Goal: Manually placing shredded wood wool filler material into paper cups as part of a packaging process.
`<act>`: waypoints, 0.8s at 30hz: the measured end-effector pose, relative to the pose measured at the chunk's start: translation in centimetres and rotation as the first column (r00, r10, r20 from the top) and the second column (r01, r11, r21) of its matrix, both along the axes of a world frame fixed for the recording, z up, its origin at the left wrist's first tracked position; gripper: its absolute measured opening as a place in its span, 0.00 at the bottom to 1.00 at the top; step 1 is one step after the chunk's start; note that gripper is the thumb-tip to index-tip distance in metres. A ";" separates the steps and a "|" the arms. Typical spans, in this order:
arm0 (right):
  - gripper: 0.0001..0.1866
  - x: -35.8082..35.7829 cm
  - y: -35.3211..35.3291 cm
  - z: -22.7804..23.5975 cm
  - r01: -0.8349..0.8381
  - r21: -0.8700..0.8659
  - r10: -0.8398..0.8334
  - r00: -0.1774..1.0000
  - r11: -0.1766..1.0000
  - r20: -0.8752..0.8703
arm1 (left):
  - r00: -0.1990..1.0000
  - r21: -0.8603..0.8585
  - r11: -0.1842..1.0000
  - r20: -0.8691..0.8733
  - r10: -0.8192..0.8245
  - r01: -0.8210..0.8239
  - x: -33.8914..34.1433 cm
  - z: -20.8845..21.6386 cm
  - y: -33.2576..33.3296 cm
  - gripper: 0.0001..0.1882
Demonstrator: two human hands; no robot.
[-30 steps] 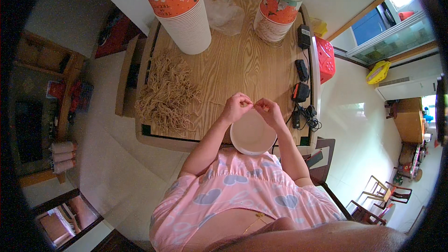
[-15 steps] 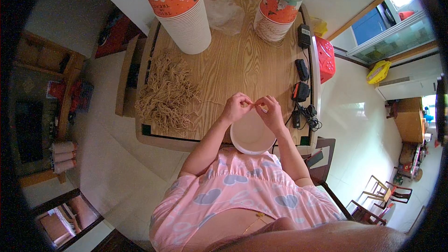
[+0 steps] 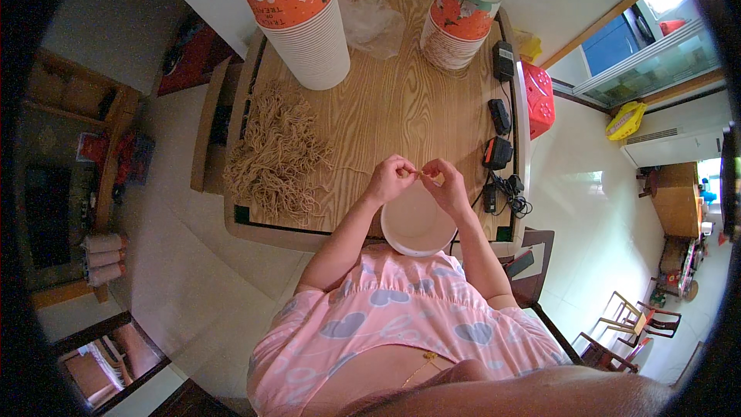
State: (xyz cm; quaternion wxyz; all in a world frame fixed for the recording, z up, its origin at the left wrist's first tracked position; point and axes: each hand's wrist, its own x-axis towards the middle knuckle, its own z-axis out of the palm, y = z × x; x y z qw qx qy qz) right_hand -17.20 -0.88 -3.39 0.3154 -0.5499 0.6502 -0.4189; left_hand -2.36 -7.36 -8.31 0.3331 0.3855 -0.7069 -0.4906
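My left hand (image 3: 391, 179) and my right hand (image 3: 446, 183) meet fingertip to fingertip over the far side of a white paper bucket (image 3: 417, 224). Both are closed in a pinch on a short bit of thin tan cord (image 3: 417, 174), mostly covered by the fingers. The bucket is at the table's near edge against my body, its pale inside showing below my hands. A tangled heap of tan cords (image 3: 278, 154) lies to the left, with a loose strand trailing toward my left hand.
A tall stack of paper buckets (image 3: 309, 46) stands at the back left of the wooden table (image 3: 378, 108), a shorter stack (image 3: 463, 19) at the back right. Clear plastic film (image 3: 370, 27) lies between them. Black adapters (image 3: 498, 153) and a coiled cable (image 3: 513, 197) line the right edge.
My fingertips shift slightly at the cord, with both hands still pinched together. The bucket and the things on the table have not visibly moved.
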 end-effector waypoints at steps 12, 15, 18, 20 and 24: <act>0.05 -0.1 0.1 -0.7 0.014 0.015 -0.014 0.998 1.000 0.053 | 0.999 0.044 0.999 0.028 -0.014 0.013 0.0 0.2 0.0 0.06; 0.05 -0.1 0.1 -0.8 0.003 0.024 -0.005 0.996 1.000 0.086 | 0.999 0.112 0.994 0.051 -0.018 0.012 0.1 0.5 0.0 0.06; 0.05 -0.2 0.0 -0.6 -0.052 0.084 0.044 0.995 0.995 0.093 | 0.995 0.382 0.923 -0.098 0.005 0.033 0.3 0.5 0.0 0.05; 0.05 -0.3 0.1 -0.7 -0.049 0.156 0.042 0.998 0.987 0.051 | 0.986 0.395 0.918 -0.164 0.041 0.027 0.4 0.3 -0.1 0.04; 0.05 -0.9 0.1 -1.4 -0.043 0.214 0.034 0.998 0.976 0.045 | 0.991 0.376 0.924 -0.132 -0.024 0.072 0.9 1.0 -0.4 0.05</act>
